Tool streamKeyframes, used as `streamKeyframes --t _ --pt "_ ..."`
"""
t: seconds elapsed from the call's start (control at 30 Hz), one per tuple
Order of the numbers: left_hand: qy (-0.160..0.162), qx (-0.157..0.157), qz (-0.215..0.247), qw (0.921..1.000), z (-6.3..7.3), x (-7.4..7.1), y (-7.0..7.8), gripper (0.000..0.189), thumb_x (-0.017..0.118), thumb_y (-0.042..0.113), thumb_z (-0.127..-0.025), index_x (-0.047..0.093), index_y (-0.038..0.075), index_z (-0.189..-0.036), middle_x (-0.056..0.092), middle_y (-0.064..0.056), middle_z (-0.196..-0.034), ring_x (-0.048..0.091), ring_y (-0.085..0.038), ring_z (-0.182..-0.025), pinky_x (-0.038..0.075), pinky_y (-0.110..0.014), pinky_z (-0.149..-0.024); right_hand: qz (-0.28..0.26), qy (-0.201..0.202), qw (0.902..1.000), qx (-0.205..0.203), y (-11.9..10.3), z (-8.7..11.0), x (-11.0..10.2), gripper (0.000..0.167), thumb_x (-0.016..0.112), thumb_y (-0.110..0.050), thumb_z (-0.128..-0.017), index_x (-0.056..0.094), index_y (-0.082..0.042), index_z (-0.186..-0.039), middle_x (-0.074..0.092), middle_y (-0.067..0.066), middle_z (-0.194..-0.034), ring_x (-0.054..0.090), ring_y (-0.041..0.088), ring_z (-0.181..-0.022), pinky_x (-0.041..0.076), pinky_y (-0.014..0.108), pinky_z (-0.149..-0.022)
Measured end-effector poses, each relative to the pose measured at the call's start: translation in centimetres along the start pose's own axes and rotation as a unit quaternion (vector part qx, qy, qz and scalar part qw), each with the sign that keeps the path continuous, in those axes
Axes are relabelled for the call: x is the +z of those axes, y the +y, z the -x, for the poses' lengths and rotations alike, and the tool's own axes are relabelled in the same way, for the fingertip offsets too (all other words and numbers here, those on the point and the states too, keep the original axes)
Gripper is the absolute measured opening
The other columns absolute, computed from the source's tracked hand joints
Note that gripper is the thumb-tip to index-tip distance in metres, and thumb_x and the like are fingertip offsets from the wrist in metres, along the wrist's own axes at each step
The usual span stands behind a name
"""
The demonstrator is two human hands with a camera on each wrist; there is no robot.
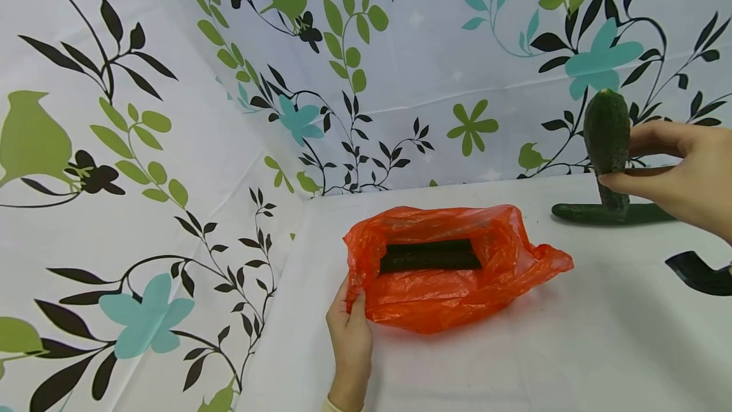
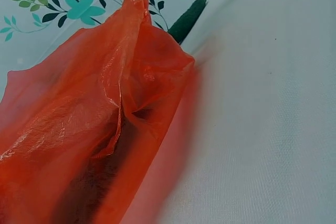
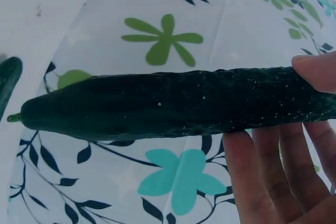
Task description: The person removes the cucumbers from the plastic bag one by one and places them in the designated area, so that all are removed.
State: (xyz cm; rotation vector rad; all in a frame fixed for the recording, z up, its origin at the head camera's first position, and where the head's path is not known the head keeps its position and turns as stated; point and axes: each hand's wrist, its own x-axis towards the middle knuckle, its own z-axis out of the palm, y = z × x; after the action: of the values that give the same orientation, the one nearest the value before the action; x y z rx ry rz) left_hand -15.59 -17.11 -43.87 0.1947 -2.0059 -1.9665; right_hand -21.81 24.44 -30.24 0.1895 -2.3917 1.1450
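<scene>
Raised at the right of the head view, a dark green cucumber (image 1: pixel 607 129) is pinched between the thumb and fingers of my right hand (image 1: pixel 680 167). The right wrist view shows the same cucumber (image 3: pixel 157 103) lengthwise, its stem end away from the hand. Below it, another cucumber (image 1: pixel 583 212) lies on the table, partly hidden by the held one and the hand. My left hand (image 1: pixel 351 329) grips the left edge of a crinkled red plastic bag (image 1: pixel 434 313). Through the bag's open mouth, cucumbers (image 1: pixel 429 260) show inside, lying side by side.
The white table (image 1: pixel 486 367) meets a wall cloth (image 1: pixel 423 49) printed with leaves, birds and flowers at the back and left. A black curved piece (image 1: pixel 698 273) juts in at the right edge, near my right wrist.
</scene>
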Motion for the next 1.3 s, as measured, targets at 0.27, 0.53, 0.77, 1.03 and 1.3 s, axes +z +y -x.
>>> streamKeyframes --t 0.27,0.53,0.77,1.03,1.3 --pt "0.002 -0.003 0.0 1.0 -0.1 0.0 0.0 0.044 0.045 0.0 -0.105 0.046 0.001 -0.149 0.051 -0.005 -0.149 0.045 -0.021 -0.139 0.041 -0.032 -0.109 0.097 -0.007 0.9946 -0.035 1.8 0.6 0.4 0.047 0.084 0.013 -0.071 0.064 0.012 -0.112 0.062 0.036 -0.103 0.061 0.025 -0.095 0.027 -0.01 -0.069" --pt "0.002 -0.006 0.001 1.0 -0.1 0.0 0.0 0.044 0.045 0.0 -0.105 0.046 -0.001 -0.149 0.05 -0.006 -0.15 0.045 -0.021 -0.139 0.041 -0.032 -0.108 0.222 -0.032 0.9734 -0.047 4.4 0.9 0.9 0.046 0.086 0.002 -0.067 0.067 0.008 -0.109 0.065 0.032 -0.098 0.063 0.053 -0.081 0.051 0.047 -0.06" --pt "0.0 -0.009 -0.002 1.0 -0.2 0.0 0.1 0.044 0.045 0.003 -0.106 0.046 0.001 -0.149 0.05 -0.006 -0.15 0.046 -0.022 -0.138 0.041 -0.033 -0.108 0.281 -0.093 0.9551 -0.017 7.0 1.3 1.3 0.044 0.085 0.0 -0.067 0.066 0.009 -0.106 0.062 0.033 -0.097 0.059 0.046 -0.08 0.051 0.063 -0.065" --pt "-0.002 -0.017 -0.007 0.9998 -0.2 0.0 0.1 0.043 0.045 0.003 -0.106 0.046 0.001 -0.149 0.05 -0.006 -0.15 0.046 -0.022 -0.138 0.042 -0.033 -0.107 0.333 -0.149 0.9311 -0.016 10.7 1.9 1.8 0.045 0.089 0.002 -0.063 0.067 0.009 -0.101 0.063 0.027 -0.092 0.06 0.044 -0.081 0.05 0.064 -0.075" --pt "0.006 -0.022 -0.015 0.9996 -0.2 0.1 0.1 0.043 0.047 0.003 -0.105 0.049 0.003 -0.149 0.052 -0.004 -0.149 0.047 -0.022 -0.138 0.042 -0.034 -0.107 0.374 -0.171 0.9116 -0.016 14.0 2.5 2.1 0.05 0.091 0.001 -0.058 0.066 0.009 -0.1 0.062 0.029 -0.09 0.061 0.05 -0.083 0.048 0.068 -0.078"
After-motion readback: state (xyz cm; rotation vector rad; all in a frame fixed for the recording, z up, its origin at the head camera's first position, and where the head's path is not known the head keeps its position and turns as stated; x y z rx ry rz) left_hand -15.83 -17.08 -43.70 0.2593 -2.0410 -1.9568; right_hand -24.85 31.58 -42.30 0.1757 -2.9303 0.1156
